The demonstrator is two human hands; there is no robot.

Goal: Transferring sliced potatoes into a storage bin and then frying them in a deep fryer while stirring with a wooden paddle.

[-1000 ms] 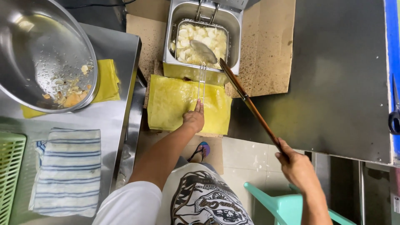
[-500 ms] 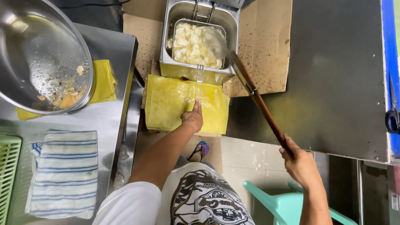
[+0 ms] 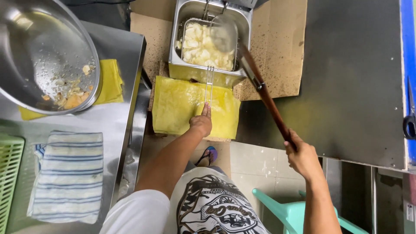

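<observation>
A steel fryer (image 3: 177, 65) stands at the top centre, its wire basket holding pale food pieces (image 3: 200, 47). My left hand (image 3: 202, 123) grips the basket's wire handle (image 3: 209, 84) over a yellow cloth (image 3: 173, 108). My right hand (image 3: 303, 156) holds a long wooden-handled skimmer (image 3: 264, 93); its round mesh head (image 3: 223, 34) hangs over the right side of the basket.
A big steel bowl (image 3: 26, 52) with food scraps sits on the steel counter (image 3: 108, 121) at left, over another yellow cloth (image 3: 110, 80). A striped towel (image 3: 69, 173) and a green basket (image 3: 8, 173) lie below it. Brown cardboard (image 3: 281, 52) lines the dark table; a teal chair (image 3: 294, 212) is below.
The skimmer head has swung from the basket's middle toward its right side, and my right hand rose slightly. My left hand stays on the basket handle.
</observation>
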